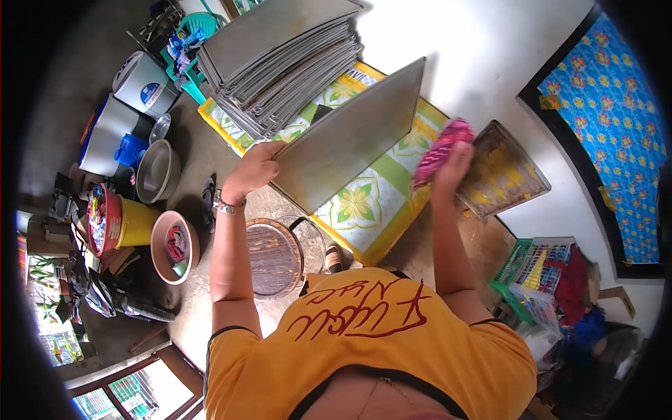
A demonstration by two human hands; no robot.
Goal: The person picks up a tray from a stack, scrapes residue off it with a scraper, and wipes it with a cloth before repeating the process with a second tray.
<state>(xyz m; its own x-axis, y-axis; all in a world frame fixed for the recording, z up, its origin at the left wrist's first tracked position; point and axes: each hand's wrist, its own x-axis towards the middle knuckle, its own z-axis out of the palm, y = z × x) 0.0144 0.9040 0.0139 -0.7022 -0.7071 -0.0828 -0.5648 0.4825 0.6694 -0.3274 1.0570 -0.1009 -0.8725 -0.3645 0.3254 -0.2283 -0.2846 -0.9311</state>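
We hold a flat grey rectangular metal tray [350,136] up off the floor, tilted, above the middle of a yellow and green flower-patterned mat [364,203]. Our left hand [255,168] is closed firmly on the tray's lower left corner, fingers wrapped behind it and the thumb on the near face; a silver bracelet [229,206] sits on that wrist. Our right hand [451,164] is clenched around a crumpled pink cloth [441,150], which sits just beside the tray's right edge; we cannot tell whether the two touch.

Just past the right hand, off the mat's right edge, is a rectangular tray with a yellow-stained surface [504,171]. On the mat's far left corner rests a tall, slightly fanned stack of grey metal trays [280,63].

Near the mat's near corner a round brown wooden lid [273,255] lies on the concrete floor [203,150], below our left forearm. Further left on the floor stand a pink basin [175,245] holding small items, a yellow bucket [136,220], a grey bowl [157,171] and two large silver pots [105,133].

To the far right a green plastic basket [542,269] stands against the white wall [490,49], under a blue flowered curtain [616,119].
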